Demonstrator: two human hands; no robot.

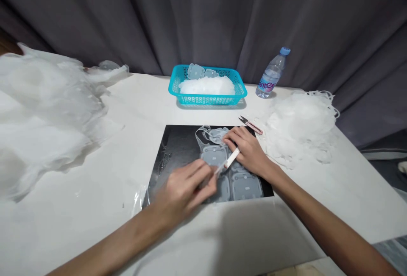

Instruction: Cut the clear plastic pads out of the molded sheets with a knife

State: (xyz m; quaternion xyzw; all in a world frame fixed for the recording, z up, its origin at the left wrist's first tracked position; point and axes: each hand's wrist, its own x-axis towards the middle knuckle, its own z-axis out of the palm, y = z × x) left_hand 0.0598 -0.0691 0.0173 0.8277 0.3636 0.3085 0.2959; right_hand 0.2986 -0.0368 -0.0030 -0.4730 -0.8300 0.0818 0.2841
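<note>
My left hand [187,182], nearest me, is blurred; its fingers are drawn in narrow by the near end of a slim white stick-like tool [232,158], and I cannot tell whether they are shut on it. The right hand [246,146] is curled low, a little farther off, its fingertips touching a tangle of clear film strips [203,135]; the tool's far end meets its underside, and I can't make out whether those fingers pinch or just press.

Beneath both lies a glossy black rectangular mat [178,149] on the white counter [127,115]. The translucent, round-cornered square pieces [246,185] sit on its right part, partly under the hands. I'd watch for a slip here: if the tool has a sharp edge, a skid on the smooth plastic could nick a finger or score a piece. Loose strips might also snag on the right fingers and drag the pieces out of line.

Just beyond the mat's far right corner rest small pink-handled snips [252,126], close enough for an elbowing knuckle to knock. A heap of white, wispy offcuts [299,119] spreads to the right, a bigger pile of white filmy sheets [41,119] to the left. Farther back stand a turquoise perforated basket [208,100] holding white and clear pieces, and a blue-capped water bottle [271,76], before a dark grey curtain [206,17].
</note>
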